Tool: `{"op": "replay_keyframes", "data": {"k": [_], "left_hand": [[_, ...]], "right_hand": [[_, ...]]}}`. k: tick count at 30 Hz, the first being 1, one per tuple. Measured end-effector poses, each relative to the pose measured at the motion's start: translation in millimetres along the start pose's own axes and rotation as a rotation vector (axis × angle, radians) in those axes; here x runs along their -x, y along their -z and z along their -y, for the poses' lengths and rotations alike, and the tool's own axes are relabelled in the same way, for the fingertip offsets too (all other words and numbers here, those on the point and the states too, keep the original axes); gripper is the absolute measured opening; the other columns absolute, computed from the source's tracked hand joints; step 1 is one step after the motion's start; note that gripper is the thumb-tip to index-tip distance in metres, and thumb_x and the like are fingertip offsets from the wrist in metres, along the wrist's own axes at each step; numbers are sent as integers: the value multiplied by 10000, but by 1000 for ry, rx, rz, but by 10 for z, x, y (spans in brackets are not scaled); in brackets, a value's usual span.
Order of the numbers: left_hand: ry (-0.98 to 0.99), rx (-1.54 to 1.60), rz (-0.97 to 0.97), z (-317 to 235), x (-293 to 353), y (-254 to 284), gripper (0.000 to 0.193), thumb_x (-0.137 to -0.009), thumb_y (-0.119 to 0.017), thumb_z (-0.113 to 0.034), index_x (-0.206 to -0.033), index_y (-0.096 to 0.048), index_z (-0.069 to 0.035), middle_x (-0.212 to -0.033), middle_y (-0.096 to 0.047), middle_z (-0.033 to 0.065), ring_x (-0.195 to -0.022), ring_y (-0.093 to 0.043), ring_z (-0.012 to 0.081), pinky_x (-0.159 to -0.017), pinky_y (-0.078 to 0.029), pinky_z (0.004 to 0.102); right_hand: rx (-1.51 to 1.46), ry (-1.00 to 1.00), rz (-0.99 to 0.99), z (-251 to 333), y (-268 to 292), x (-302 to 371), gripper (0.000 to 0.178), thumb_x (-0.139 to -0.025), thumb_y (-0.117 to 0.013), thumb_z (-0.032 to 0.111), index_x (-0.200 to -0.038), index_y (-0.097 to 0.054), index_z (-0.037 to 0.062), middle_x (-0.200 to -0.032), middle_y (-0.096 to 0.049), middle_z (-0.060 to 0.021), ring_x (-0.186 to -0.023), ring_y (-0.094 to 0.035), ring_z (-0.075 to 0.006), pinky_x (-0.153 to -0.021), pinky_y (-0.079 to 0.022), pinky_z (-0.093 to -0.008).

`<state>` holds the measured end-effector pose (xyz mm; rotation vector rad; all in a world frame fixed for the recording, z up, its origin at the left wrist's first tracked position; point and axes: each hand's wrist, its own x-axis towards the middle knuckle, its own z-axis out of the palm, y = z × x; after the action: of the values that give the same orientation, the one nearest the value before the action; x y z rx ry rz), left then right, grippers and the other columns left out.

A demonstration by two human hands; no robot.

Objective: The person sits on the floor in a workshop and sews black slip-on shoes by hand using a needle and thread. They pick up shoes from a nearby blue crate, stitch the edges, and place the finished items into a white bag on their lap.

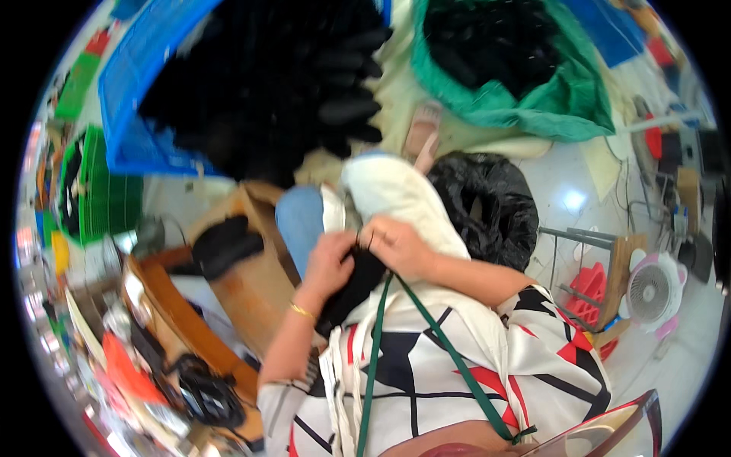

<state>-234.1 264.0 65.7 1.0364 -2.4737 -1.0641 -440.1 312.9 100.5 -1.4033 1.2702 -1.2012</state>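
Over my lap, my left hand (330, 261) and my right hand (396, 242) come close together, fingers closed. Both pinch the upper edge of a black cloth piece (358, 286), which hangs down between them; its exact kind I cannot make out. The fingertips are partly hidden by the fingers themselves. Beyond my knees, a heap of similar black soft pieces (274, 84) with rounded ends spills over the near side of a blue plastic crate (126, 114). More black pieces (495, 42) lie in an open green sack (533, 118) at the far right.
An open cardboard box (247, 293) stands left of my knees, with a black piece (226, 247) on it. To the right are a bunched black plastic bag (487, 213), a metal-framed stool (582, 240) and a fan (653, 289). A green basket (110, 186) stands far left.
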Motion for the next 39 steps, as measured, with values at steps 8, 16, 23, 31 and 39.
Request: {"op": "replay_keyframes", "data": {"k": [8, 16, 23, 31, 39], "left_hand": [[682, 588, 110, -317, -189, 250, 235, -838, -680, -220, -793, -697, 10, -684, -673, 86, -593, -632, 157, -589, -492, 284], [862, 715, 225, -254, -37, 224, 181, -879, -705, -239, -849, -679, -63, -702, -623, -10, -555, -533, 41, -466, -401, 190], [564, 435, -10, -144, 169, 103, 198, -848, -706, -199, -832, -677, -4, -691, -657, 74, -577, -580, 139, -560, -463, 286], [521, 474, 5, -236, 115, 214, 181, -863, -682, -171, -881, -652, 7, -759, -653, 97, -647, -578, 156, -630, -473, 296], [614, 759, 11, 47, 160, 51, 110, -928, -641, -152, -915, -656, -44, -750, -593, -33, -621, -487, 40, -543, -393, 210]], "right_hand": [[303, 349, -5, 123, 138, -122, 67, -798, -679, 46, -811, -613, 52, -660, -525, -84, -623, -546, -272, -551, -439, -365], [190, -98, 272, 171, 500, 150, 58, -853, -643, 79, -886, -635, 32, -778, -638, -89, -721, -627, -202, -654, -500, -310], [11, -408, 348, 205, 413, -74, 63, -919, -588, 78, -951, -631, 44, -821, -670, -57, -717, -629, -143, -678, -506, -276], [700, 143, 400, -191, -65, -172, 36, -810, -619, 121, -846, -623, 124, -784, -540, -76, -685, -601, -288, -555, -457, -410], [434, 46, 332, -269, -240, -124, 63, -853, -660, 138, -874, -613, 103, -851, -592, -86, -754, -627, -301, -614, -492, -375]]}}
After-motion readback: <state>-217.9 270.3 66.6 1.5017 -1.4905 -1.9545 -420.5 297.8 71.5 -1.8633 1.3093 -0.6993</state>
